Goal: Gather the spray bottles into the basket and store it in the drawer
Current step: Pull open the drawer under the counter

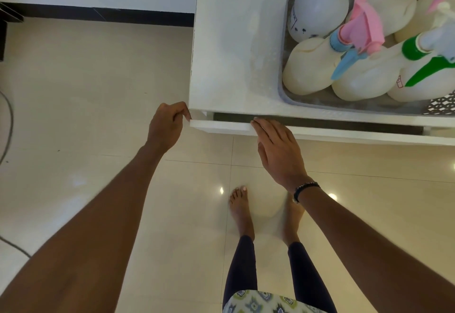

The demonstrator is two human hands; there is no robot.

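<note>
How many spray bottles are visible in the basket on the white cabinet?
5, perhaps more hidden past the frame edge. In the basket: yellow-capped bottle at back left, pink-triggered bottle at back right, blue-collared bottle at front left, middle bottle, green-triggered bottle at front right.

We look steeply down from head height. Our one view faces the white cabinet and tiled floor, close in.
</note>
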